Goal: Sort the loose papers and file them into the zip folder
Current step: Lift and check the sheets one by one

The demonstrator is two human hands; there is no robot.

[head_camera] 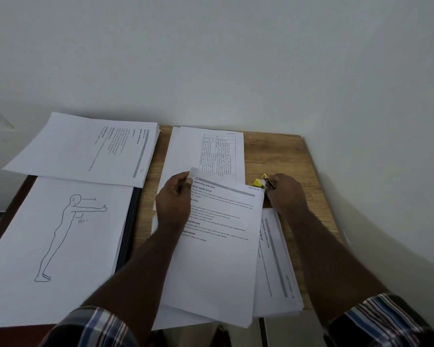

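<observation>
Stack point(218, 259): a thin set of printed sheets, marked "Section" at its top right corner, lying tilted at the middle of the table point(281, 156). Your left hand point(174, 204) pinches its top left corner, thumb over the upper edge. Judgement: light, limp and slick sheet-on-sheet; held by one corner it will droop and fan. Take it by the top edge with both hands, or square it flat on the table before you clip it.

Clip point(261, 182): yellow binder clip, just beside the stack's top right corner. Your right hand point(286, 194) is curled round its metal levers; whether the clip is sprung wide cannot be told. Judgement: stiff spring, so seat it fully over the corner or the sheets will slip out.

Around it: a second pile point(278, 266) lies under the stack's right edge. A table sheet point(211, 151) lies behind it. To the left, a figure drawing point(60, 241) rests on what looks like the dark folder point(129, 234), only its edge visible. Another pile point(90, 149) overlaps the drawing's far end.
</observation>
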